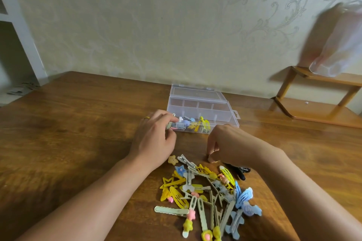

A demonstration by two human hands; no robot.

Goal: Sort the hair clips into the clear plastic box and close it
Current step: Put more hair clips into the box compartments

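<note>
The clear plastic box (219,112) lies open on the wooden table, its lid folded back toward the wall. Its front left compartments hold blue and yellow clips (195,124). My left hand (156,135) is at the box's front left corner and pinches a pale clip (170,125) there. My right hand (225,143) hovers over the table in front of the box, fingertips curled down and pinching something small that I cannot make out. A pile of several hair clips (207,193) in yellow, blue, grey and cream lies close to me.
A star-shaped tan clip (172,160) and a black clip (242,172) lie at the pile's edges. A wooden shelf unit (317,101) stands at the right with a plastic bag (340,45) hanging above it. The patterned wall is just behind the box.
</note>
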